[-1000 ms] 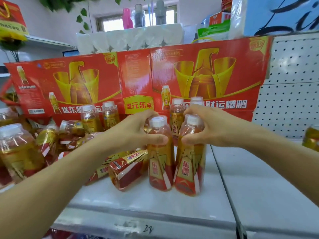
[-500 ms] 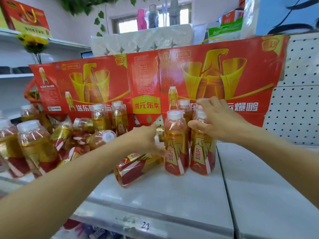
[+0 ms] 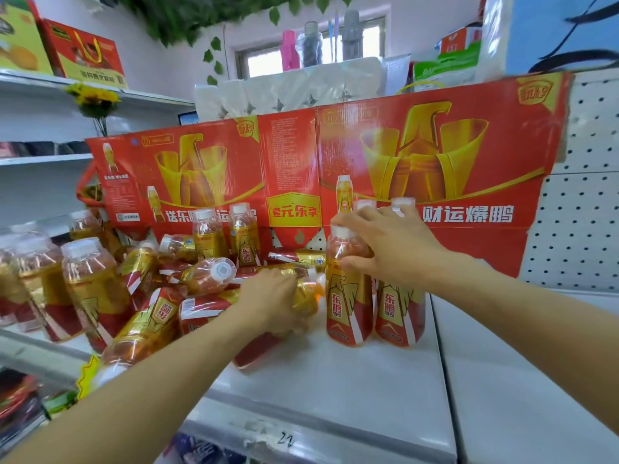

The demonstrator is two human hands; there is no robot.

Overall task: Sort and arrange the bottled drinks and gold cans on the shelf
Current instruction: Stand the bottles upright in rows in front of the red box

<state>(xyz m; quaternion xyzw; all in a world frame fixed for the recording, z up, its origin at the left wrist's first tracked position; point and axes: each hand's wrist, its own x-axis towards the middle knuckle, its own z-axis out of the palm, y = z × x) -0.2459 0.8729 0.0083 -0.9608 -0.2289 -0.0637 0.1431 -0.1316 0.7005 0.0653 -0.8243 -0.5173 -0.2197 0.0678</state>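
On the white shelf (image 3: pixel 335 373), the right hand (image 3: pixel 392 249) clasped two upright bottles (image 3: pixel 348 296) by their necks while the left hand (image 3: pixel 268 299) grasped a fallen bottle (image 3: pixel 308 293) beside them. Dragging it out could have toppled the loose heap (image 3: pixel 187 279) or nudged the standing pair.

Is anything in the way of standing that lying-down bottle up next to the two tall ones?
Nothing visible blocks it. The left hand already holds the lying bottle, and the white shelf just left of the two upright bottles is bare. The right hand holds those.
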